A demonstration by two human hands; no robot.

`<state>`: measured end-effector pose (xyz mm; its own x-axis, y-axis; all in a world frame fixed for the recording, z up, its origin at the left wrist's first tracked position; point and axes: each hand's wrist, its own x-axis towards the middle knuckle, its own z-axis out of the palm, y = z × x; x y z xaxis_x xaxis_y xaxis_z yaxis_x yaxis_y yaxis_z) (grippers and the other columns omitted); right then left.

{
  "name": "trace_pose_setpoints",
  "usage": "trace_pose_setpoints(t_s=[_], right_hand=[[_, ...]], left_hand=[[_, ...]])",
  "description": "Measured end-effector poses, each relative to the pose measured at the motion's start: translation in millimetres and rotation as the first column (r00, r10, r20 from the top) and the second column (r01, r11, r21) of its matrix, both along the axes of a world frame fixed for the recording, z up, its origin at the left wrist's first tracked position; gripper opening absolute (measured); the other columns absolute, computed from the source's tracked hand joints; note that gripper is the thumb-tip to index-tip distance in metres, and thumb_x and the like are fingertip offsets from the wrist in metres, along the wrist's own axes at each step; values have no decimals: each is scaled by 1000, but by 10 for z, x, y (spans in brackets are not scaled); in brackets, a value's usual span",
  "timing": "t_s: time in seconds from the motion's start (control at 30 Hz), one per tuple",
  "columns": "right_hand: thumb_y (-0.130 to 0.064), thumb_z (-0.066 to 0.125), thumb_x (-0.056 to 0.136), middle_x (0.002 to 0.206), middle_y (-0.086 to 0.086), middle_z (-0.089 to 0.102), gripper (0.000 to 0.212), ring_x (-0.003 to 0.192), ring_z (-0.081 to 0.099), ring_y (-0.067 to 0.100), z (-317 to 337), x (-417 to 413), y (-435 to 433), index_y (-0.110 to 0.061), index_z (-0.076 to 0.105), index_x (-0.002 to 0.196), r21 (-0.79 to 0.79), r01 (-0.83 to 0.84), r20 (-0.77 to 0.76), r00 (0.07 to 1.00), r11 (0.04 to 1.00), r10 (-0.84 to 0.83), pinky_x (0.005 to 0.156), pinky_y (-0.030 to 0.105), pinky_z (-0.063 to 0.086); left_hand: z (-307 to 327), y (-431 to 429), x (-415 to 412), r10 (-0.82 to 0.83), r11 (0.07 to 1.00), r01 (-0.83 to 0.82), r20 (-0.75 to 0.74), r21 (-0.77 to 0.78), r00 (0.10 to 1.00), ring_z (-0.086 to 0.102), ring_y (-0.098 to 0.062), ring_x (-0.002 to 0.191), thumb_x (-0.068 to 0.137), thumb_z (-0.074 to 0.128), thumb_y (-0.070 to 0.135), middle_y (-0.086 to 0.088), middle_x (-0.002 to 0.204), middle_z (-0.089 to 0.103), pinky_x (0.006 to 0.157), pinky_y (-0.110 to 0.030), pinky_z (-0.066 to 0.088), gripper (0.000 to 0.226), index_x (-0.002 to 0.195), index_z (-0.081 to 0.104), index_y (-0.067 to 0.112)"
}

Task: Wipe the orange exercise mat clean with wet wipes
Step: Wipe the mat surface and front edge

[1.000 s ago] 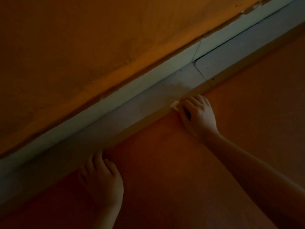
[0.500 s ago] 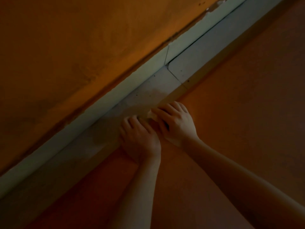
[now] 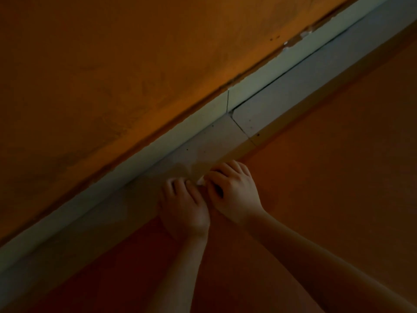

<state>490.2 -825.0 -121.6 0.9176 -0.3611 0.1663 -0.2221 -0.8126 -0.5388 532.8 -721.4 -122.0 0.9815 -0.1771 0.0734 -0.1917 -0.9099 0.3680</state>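
The orange exercise mat [image 3: 327, 172] fills the lower right of the dim view, its far edge running along a strip of pale floor tiles. My right hand [image 3: 232, 190] lies at that edge with curled fingers gripping a small white wet wipe [image 3: 201, 181], of which only a corner shows. My left hand [image 3: 184, 208] lies right beside it, fingers curled down at the mat's edge, its fingertips next to the wipe. Whether the left fingers hold the wipe is not clear.
A band of pale floor tiles [image 3: 282, 102] and a light skirting strip [image 3: 203, 118] run diagonally between the mat and an orange-lit wall [image 3: 112, 75]. Chipped paint shows on the wall's lower edge at the upper right. The light is very low.
My left hand moved up and to the right along the mat edge and now lies against my right hand. My right hand with the wipe slid down-left along the edge.
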Motion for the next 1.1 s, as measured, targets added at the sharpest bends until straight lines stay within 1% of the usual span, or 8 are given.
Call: trace_pose_setpoints(t_s=[0.17, 0.4, 0.57, 0.8, 0.87, 0.97, 1.03, 1.1], right_hand=[[-35, 42, 92, 85, 1, 65, 37, 87, 60, 24, -13, 36, -339, -15, 72, 83, -62, -98, 12, 995, 993, 99, 83, 40, 43], [-31, 43, 90, 93, 8, 67, 34, 97, 58, 33, 44, -170, -1692, -11, 71, 90, -292, 9, -39, 999, 956, -22, 85, 48, 41], [-31, 54, 93, 100, 4, 67, 25, 96, 50, 31, -44, -276, -2003, -12, 71, 92, -240, 209, 35, 978, 948, -207, 85, 42, 37], [-38, 53, 93, 91, 0, 65, 31, 87, 46, 25, -23, -255, -1982, -14, 72, 86, -180, 228, 79, 973, 957, -217, 80, 34, 32], [-37, 52, 94, 88, -1, 64, 31, 86, 45, 24, -32, -249, -1969, -14, 71, 85, -191, 229, 90, 972, 955, -215, 80, 34, 33], [-38, 49, 95, 88, -1, 64, 33, 88, 46, 24, -46, -243, -1978, -15, 71, 86, -189, 226, 80, 973, 956, -214, 81, 34, 34], [-35, 51, 93, 89, 0, 65, 29, 88, 48, 26, -51, -244, -1986, -16, 71, 87, -191, 231, 74, 973, 954, -221, 81, 36, 36], [-32, 57, 91, 89, -1, 64, 22, 86, 49, 25, -60, -257, -1982, -16, 71, 86, -186, 229, 72, 973, 956, -219, 80, 36, 38]], left_hand=[[-42, 15, -3, -12, 999, 10, 41, 33, 999, 55, -35, 85, 93, 35, 21, -16, 92, 60, 73, -41, 40, 36, 83, 63, 2], [-23, 6, -21, 1, 1000, -2, 51, 30, 999, 55, -37, 83, 96, 30, 23, -18, 95, 57, 71, -42, 40, 42, 87, 63, -1], [-32, 7, -25, 1, 1000, -1, 28, 21, 1000, 55, -36, 88, 96, 28, 27, -16, 101, 57, 76, -48, 44, 44, 92, 63, 1], [44, -40, -46, -85, 994, 85, -10, 66, 996, 57, -38, 90, 94, 27, 29, -16, 103, 60, 81, -51, 44, 46, 94, 65, 3], [120, -257, -61, -161, 987, 161, -21, -8, 987, 59, -35, 87, 92, 29, 29, -13, 102, 61, 78, -50, 47, 43, 94, 65, 7], [166, -1047, -100, -306, 941, 302, -4, -153, 952, 58, -27, 95, 93, 33, 28, -9, 106, 62, 83, -44, 47, 37, 101, 65, 11], [148, -1621, -166, -344, 927, 341, 6, -159, 939, 55, -23, 100, 93, 34, 27, -7, 108, 61, 86, -40, 43, 35, 104, 64, 13], [85, -1919, -194, -291, 953, 286, -34, -99, 956, 55, -25, 99, 93, 34, 27, -7, 108, 60, 83, -39, 43, 33, 101, 62, 12]])
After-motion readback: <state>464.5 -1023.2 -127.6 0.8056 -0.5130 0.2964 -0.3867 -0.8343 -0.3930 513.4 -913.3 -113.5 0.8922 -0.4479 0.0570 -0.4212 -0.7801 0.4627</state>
